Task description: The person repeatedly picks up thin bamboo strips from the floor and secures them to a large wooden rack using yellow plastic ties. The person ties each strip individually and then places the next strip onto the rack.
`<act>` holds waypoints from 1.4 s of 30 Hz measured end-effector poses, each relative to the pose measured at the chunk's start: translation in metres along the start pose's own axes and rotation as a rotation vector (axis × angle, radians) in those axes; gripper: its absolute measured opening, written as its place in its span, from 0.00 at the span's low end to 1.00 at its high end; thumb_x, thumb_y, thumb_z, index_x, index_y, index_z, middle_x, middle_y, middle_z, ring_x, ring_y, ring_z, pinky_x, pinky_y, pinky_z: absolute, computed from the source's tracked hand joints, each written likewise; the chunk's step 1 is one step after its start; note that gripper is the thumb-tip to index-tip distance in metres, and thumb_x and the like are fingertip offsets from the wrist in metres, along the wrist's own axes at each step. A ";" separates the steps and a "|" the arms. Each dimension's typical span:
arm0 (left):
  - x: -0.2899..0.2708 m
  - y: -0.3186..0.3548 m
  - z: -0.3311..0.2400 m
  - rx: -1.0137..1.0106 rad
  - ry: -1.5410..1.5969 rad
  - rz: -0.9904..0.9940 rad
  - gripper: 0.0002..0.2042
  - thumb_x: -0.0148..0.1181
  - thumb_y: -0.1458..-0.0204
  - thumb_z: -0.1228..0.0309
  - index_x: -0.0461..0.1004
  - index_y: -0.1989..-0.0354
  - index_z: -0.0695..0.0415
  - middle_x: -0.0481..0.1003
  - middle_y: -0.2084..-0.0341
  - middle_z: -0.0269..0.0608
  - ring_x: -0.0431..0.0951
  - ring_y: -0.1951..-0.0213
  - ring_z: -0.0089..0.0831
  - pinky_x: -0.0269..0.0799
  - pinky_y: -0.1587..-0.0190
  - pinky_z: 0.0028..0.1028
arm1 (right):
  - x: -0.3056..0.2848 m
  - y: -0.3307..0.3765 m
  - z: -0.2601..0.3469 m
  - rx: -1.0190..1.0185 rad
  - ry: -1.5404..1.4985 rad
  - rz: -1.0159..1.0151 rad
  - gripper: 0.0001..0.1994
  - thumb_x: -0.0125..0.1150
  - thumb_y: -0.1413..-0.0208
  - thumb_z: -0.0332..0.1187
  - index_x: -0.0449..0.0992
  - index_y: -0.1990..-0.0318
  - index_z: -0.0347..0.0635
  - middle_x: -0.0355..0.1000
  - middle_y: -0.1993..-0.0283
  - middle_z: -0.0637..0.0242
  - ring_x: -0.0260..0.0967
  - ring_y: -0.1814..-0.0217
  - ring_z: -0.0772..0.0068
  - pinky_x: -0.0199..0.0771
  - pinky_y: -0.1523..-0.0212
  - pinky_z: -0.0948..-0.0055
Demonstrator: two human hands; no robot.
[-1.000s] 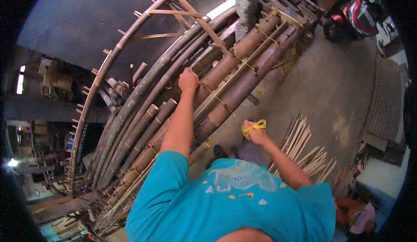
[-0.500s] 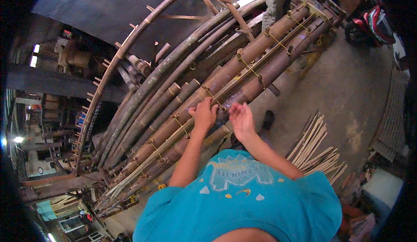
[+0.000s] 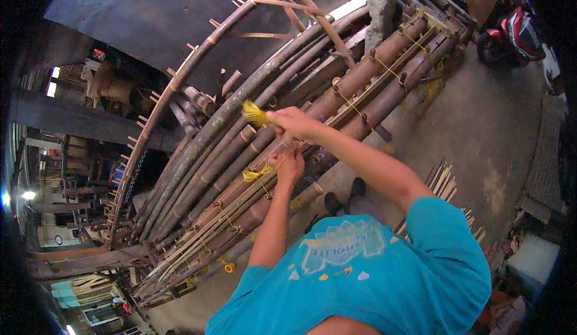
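Observation:
My right hand (image 3: 293, 123) reaches across my left and is closed on a bundle of yellow twine (image 3: 254, 113), whose loose tuft sticks out past the fingers. Just below it, my left hand (image 3: 290, 162) is closed, fingertips pinched together over the lashed poles. More yellow twine (image 3: 257, 173) shows beside its wrist side and seems to come from that hand. Under both hands run a long brown bamboo pole (image 3: 324, 113) and a darker one (image 3: 380, 113). Thin split strips (image 3: 225, 208) lie between them, tied across with yellow string at small pegs.
Curved grey bamboo poles (image 3: 240, 103) lie behind, beneath an arched frame with pegs (image 3: 174, 85). A concrete post (image 3: 380, 10) stands at the far end. Loose split sticks (image 3: 442, 181) lie on the floor to my right. A red motorbike (image 3: 515, 37) is parked at far right.
My right hand has swung left and up, crossing over the left hand, with yellow twine now showing in it. My left hand has dropped slightly and closed; a second tuft of twine appears beside it.

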State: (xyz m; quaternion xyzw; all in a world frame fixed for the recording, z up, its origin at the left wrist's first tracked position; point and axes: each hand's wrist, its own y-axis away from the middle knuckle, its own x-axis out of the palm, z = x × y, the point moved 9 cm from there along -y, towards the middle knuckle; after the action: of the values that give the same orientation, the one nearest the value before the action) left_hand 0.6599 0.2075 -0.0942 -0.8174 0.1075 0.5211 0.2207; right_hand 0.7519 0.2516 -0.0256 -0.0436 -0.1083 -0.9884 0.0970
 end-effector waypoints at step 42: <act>-0.074 0.081 0.135 -0.158 0.231 0.183 0.14 0.44 0.41 0.61 0.76 0.61 0.53 0.77 0.70 0.52 0.76 0.62 0.50 0.56 0.56 0.43 | 0.161 -0.058 -0.064 -0.101 0.502 -0.181 0.25 0.36 0.36 0.49 0.74 0.67 0.37 0.72 0.71 0.55 0.68 0.68 0.62 0.69 0.63 0.63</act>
State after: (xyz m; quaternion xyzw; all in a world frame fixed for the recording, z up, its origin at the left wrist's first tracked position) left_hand 0.4860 0.1957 -0.0961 -0.8735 0.1646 0.4486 0.0935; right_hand 0.5792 0.2634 -0.0826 0.2079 -0.0351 -0.9771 0.0295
